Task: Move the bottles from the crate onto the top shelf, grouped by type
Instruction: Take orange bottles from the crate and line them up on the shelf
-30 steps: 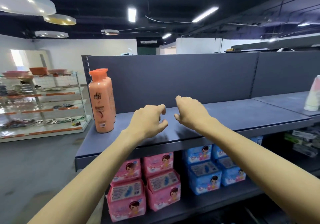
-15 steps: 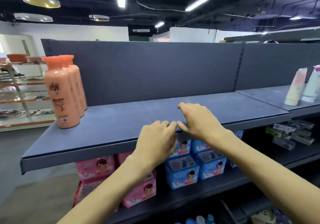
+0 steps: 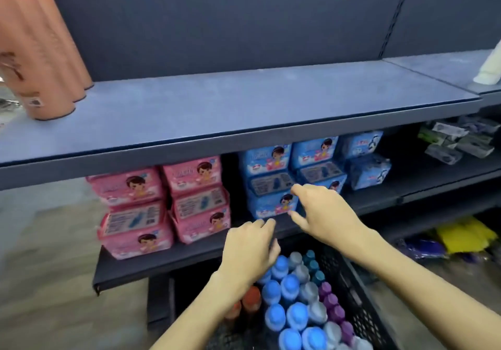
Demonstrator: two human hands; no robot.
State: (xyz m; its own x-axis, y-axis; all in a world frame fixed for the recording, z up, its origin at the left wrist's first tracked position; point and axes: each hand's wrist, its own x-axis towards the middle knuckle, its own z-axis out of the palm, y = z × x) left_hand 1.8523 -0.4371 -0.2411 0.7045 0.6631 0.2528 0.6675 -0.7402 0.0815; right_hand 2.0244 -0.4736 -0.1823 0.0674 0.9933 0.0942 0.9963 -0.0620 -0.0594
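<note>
Peach bottles, three in a row, on top shelf.

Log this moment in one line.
stage: pick not begun | left hand: empty, over blue-capped bottles | right hand: empty, above crate | top shelf: peach bottles at left end

The top shelf looks like painted metal, matt and faintly speckled, and the back panel behind it has the same dull coat. The orange bottles are smooth plastic with a soft sheen. The crate is black plastic moulded in an open lattice, matt. The blue caps in it are smooth, slightly glossy plastic. The pink packs and blue packs wear shiny, wrinkled plastic film. The floor looks dull and rough, like concrete.
</note>
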